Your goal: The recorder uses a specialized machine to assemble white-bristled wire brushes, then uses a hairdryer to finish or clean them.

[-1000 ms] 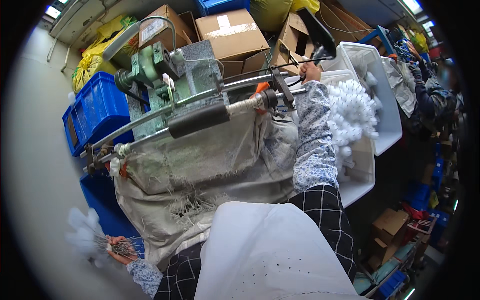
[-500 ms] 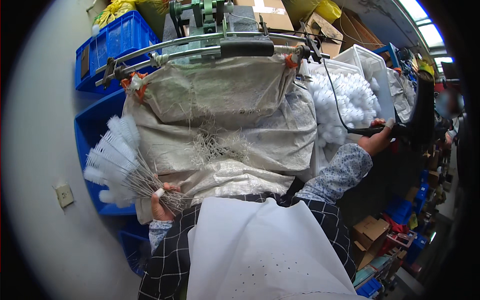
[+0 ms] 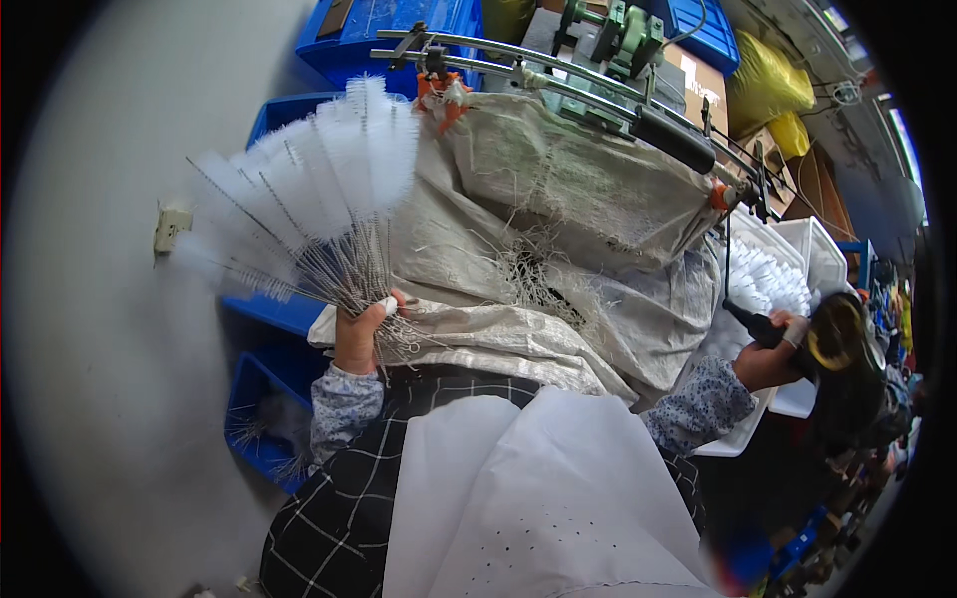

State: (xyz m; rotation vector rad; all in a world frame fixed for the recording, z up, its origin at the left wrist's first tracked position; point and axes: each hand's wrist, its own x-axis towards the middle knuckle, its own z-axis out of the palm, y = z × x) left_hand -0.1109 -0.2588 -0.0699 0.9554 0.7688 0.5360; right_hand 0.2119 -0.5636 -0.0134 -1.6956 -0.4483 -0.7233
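My left hand [image 3: 359, 336] is closed round the twisted-wire stems of a bunch of white bottle brushes [image 3: 334, 174]. Their bristled heads fan upward and to the left, and small wire loops stick out below the fist. At the right, my right hand [image 3: 770, 361] grips the handle of a black hair dryer [image 3: 839, 339], whose round mouth shows a yellowish inside. A dark cord runs up from the handle's end. Between my hands lies a whitish woven sack sheet [image 3: 598, 209], with frayed strands at its middle, tied to a metal rail by orange strips.
A green machine [image 3: 628, 45] stands behind the metal rail [image 3: 588, 95]. More white brushes [image 3: 763, 282] fill a white crate at the right. Blue bins [image 3: 264, 399] stand along the left wall, one with a few brushes inside. Yellow bags [image 3: 773, 85] and cartons sit at the back.
My left hand has raised the brush bunch and spread it wider. The hair dryer has turned so that its mouth shows. The whole view has swung to the left.
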